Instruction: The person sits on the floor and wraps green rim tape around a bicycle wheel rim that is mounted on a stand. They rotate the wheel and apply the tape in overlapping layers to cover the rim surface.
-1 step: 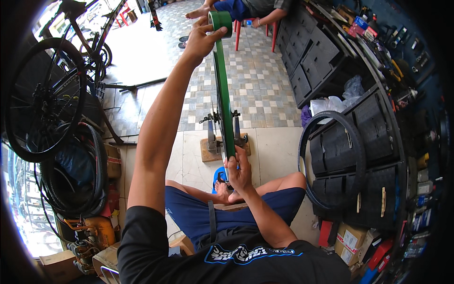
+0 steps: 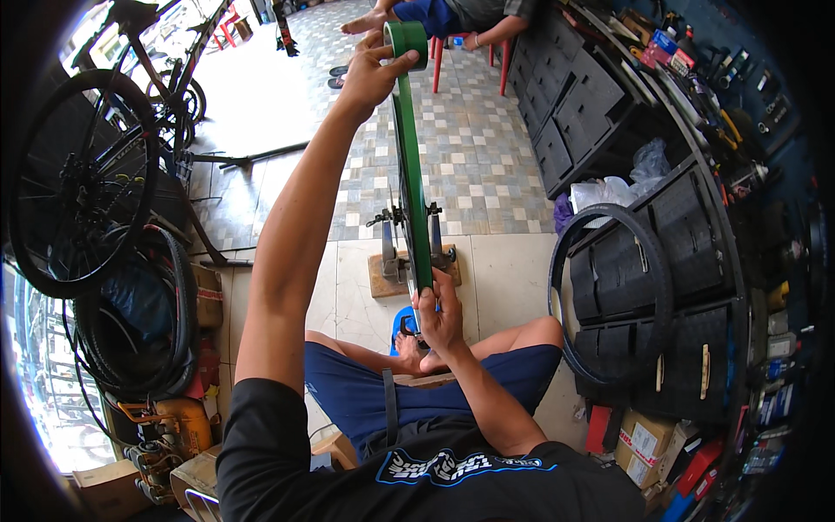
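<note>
At the far end of my outstretched left arm, my left hand (image 2: 367,76) is closed around a roll of green tape (image 2: 407,43). From the roll a long green tape strip (image 2: 414,183) runs toward me along the edge of a bicycle wheel (image 2: 397,130), seen nearly edge-on. My right hand (image 2: 441,315) has its thumb and fingers closed on the near end of the strip, at the rim. The wheel sits upright between the arms of a metal wheel stand (image 2: 389,242) on a wooden base (image 2: 383,283). Much of the wheel is hidden behind the strip.
Bicycles (image 2: 87,183) and a stack of tyres (image 2: 178,304) stand left. A loose tyre (image 2: 665,300) leans against black drawers (image 2: 696,348) on the right, below a tool-laden bench. Another person (image 2: 474,17) sits ahead on a red stool (image 2: 505,70). A blue object (image 2: 400,322) lies near my feet.
</note>
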### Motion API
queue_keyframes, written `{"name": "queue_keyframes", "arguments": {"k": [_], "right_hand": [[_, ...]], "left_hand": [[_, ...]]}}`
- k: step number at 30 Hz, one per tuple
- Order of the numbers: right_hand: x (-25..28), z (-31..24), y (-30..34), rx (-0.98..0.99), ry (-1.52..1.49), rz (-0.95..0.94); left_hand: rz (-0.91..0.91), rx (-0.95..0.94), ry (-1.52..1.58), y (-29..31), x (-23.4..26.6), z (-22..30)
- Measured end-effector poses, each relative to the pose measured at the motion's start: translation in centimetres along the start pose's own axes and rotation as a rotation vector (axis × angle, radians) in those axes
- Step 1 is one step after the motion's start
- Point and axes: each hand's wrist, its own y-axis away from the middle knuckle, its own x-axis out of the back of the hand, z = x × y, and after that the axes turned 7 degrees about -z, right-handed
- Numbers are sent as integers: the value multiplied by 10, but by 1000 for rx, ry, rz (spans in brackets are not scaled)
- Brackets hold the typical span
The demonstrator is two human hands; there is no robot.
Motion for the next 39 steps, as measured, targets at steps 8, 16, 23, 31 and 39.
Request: {"name": "queue_keyframes", "arguments": {"k": [8, 16, 23, 31, 39], "right_hand": [[1, 2, -7, -37, -10, -11], [1, 1, -5, -34, -30, -21], [0, 2, -3, -46, -41, -20], [0, 1, -3, -43, -46, -10], [0, 1, -1, -26, -26, -4]], "left_hand": [[12, 29, -23, 0, 0, -10], [14, 103, -47, 3, -9, -34], [32, 86, -146, 5, -12, -50], [49, 58, -268, 12, -16, -50], [34, 42, -258, 12, -20, -44]]}}
